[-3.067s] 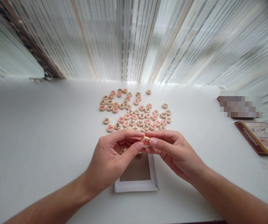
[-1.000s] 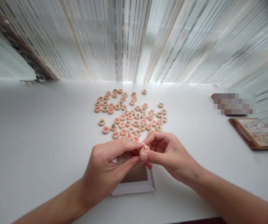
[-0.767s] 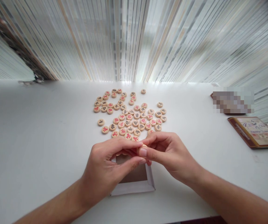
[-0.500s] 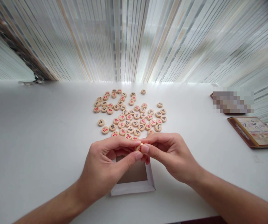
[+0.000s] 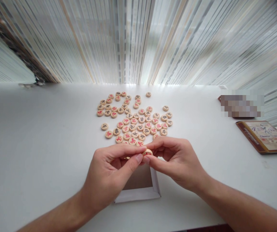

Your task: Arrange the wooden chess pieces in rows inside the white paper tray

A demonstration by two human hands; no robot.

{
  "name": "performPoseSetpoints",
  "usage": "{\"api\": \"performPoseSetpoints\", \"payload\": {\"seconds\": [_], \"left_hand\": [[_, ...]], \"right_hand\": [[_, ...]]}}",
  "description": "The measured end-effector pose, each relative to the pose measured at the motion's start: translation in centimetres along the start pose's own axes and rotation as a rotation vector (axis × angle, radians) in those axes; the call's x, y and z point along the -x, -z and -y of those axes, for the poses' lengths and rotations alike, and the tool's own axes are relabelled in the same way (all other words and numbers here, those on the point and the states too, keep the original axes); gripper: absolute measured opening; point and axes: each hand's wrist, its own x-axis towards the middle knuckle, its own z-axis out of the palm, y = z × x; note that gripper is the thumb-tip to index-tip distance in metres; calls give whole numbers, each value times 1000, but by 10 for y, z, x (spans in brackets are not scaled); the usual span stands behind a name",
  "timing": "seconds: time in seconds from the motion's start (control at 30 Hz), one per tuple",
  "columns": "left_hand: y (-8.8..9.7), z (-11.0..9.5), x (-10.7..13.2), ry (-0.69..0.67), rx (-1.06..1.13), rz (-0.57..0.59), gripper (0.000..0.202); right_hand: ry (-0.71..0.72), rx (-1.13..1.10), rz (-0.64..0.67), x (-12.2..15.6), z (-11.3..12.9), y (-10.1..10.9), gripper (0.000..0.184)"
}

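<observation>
Between my two hands is a round wooden Chinese chess piece (image 5: 148, 152) with a red character, tilted on its edge. My left hand (image 5: 115, 166) pinches it from the left with thumb and forefinger. From the right, the thumb and fingers of my right hand (image 5: 173, 158) close on the same piece. Below the hands lies a shallow white box (image 5: 142, 194) with a brown inside; its far part is hidden behind them. Just beyond, many loose Chinese chess pieces (image 5: 132, 141) with red or black characters lie scattered, the nearest partly covered by my fingers.
At the right of the white table (image 5: 44, 138) lies a brown-edged booklet or flat box (image 5: 265, 137). Behind it is another brown object (image 5: 239, 105), partly blurred out. A striped curtain (image 5: 138, 42) hangs along the table's far edge.
The held chess piece has turned in my fingers, so its red face is now seen at a flatter angle. It has shifted slightly to the right.
</observation>
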Motion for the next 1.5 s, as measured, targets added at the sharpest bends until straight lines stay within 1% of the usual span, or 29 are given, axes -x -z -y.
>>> {"api": "performPoseSetpoints", "payload": {"seconds": [0.13, 0.2, 0.3, 0.43, 0.53, 0.6, 0.7, 0.83, 1.1, 1.2, 1.37, 1.5], "left_hand": [[-1, 2, 1, -15, -22, 6, 25], [-2, 3, 2, -3, 4, 16, 26], [-3, 3, 1, 37, 53, 23, 23], [-2, 3, -2, 154, 199, 38, 16], [-1, 2, -4, 239, 311, 33, 13], [-1, 2, -4, 266, 350, 20, 14], [0, 2, -4, 258, 371, 31, 19], [0, 2, -3, 223, 355, 35, 22], [1, 6, -3, 262, 336, 6, 9], [1, 7, -4, 270, 334, 6, 10], [1, 6, -3, 258, 312, 12, 15], [1, 5, -3, 190, 232, -8, 22]], "right_hand": [[2, -8, 1, -1, 0, 0, 18], [4, -10, 9, -2, 1, 1, 16], [-6, 1, 54, -4, 5, 2, 7], [-34, -34, 112, -5, 8, 3, 11], [-44, -107, 111, -6, 6, 3, 15], [-47, -155, 101, -6, 5, 2, 20], [-48, -200, 108, -6, 3, 2, 27], [-61, -201, 97, -5, 1, 2, 30], [-77, -189, 69, -2, -1, 0, 26], [-70, -182, 69, -2, 0, 0, 23], [5, -112, 63, -2, -1, 2, 24], [109, 4, 34, 0, -4, 3, 34]]}}
